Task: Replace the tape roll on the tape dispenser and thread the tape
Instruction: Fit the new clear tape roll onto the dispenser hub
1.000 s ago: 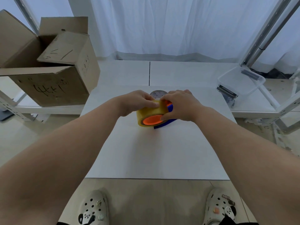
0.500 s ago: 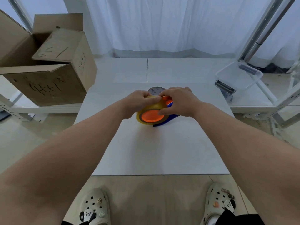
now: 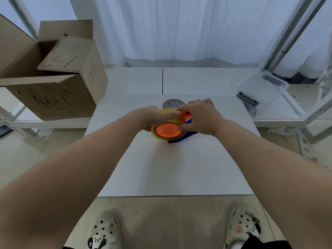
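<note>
A yellowish tape roll (image 3: 177, 120) sits on the orange hub (image 3: 168, 130) of a blue and orange tape dispenser (image 3: 185, 138), lying near the middle of the white table (image 3: 161, 168). My left hand (image 3: 154, 116) grips the roll from its left side, fingers reaching over the top. My right hand (image 3: 201, 116) holds the dispenser and the roll's right side, thumb pressing by the hub. Both hands' fingertips meet at the top of the roll. Most of the dispenser is hidden under my right hand.
A grey spent tape core (image 3: 171, 103) lies just behind the hands. An open cardboard box (image 3: 53, 78) stands at the left on a lower shelf. A clear plastic bin (image 3: 262, 87) sits at the right near metal frame posts (image 3: 291, 33).
The roll has tipped so its orange hub faces me more squarely. My left fingers have slid further over the top towards my right fingertips.
</note>
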Available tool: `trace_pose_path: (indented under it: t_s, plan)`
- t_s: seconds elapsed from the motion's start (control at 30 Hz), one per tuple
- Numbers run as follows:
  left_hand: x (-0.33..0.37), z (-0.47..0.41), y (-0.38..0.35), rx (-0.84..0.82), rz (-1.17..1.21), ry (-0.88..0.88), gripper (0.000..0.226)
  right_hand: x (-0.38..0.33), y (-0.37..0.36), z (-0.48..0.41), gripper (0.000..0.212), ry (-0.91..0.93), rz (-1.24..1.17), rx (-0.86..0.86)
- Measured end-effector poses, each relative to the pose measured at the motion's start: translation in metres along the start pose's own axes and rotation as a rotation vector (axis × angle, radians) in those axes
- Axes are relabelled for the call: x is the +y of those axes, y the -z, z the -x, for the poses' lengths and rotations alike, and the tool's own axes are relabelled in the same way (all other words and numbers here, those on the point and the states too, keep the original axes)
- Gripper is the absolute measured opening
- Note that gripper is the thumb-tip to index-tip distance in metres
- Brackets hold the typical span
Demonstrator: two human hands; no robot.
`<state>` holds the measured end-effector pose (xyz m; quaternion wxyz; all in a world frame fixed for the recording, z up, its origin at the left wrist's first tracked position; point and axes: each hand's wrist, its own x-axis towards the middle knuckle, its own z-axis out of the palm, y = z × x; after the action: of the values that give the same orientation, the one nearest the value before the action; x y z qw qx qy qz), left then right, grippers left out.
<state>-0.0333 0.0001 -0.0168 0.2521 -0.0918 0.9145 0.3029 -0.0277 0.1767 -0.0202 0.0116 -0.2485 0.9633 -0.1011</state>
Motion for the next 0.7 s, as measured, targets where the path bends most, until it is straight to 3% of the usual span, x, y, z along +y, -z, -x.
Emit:
trace_pose_path:
  t_s: [0.17,0.3,0.37,0.47,0.53,0.63,0.7]
  plan:
    - [-0.015,-0.009,0.000,-0.057,0.261,0.011,0.112,-0.002,0.001,-0.001,0.056,-0.004,-0.037,0.008]
    - [-0.036,-0.012,0.000,-0.191,0.533,-0.071,0.098,0.006,-0.001,0.002,0.065,-0.032,-0.054,-0.052]
    - [-0.037,-0.012,-0.002,-0.152,0.479,-0.098,0.089,0.006,-0.001,0.001,0.064,-0.039,-0.063,-0.047]
    - [-0.022,-0.014,0.000,0.087,0.202,-0.155,0.069,0.001,-0.001,-0.002,0.060,-0.035,-0.023,-0.009]
    - [-0.011,-0.012,-0.002,0.171,0.064,-0.169,0.074,-0.002,-0.001,-0.004,0.059,-0.031,0.003,0.006]
    - [-0.008,-0.010,-0.005,0.137,0.002,-0.148,0.086,-0.004,-0.001,-0.005,0.059,-0.017,0.021,0.009]
    - [-0.017,-0.010,0.000,0.022,0.167,-0.152,0.077,-0.004,0.000,-0.004,0.059,-0.024,-0.018,0.013]
